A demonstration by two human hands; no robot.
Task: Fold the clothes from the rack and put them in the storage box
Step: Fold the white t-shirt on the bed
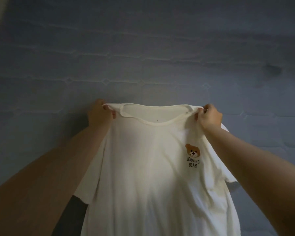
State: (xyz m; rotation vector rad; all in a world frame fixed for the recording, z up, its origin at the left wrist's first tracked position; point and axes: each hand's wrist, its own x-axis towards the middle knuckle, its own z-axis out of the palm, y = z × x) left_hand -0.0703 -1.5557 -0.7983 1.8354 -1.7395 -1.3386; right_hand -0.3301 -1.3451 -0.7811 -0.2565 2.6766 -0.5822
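Grip of left hand (101, 110) and right hand (209, 116) pinching the shoulders of white T-shirt (148, 176), hanging unfolded between and below them before a grey-blue wall (143, 48); folding seemingly not yet begun, rack and storage box unseen.

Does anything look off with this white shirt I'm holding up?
Nothing stands out. The white T-shirt hangs evenly from the left hand and right hand at its shoulders, with no visible stains or tears.
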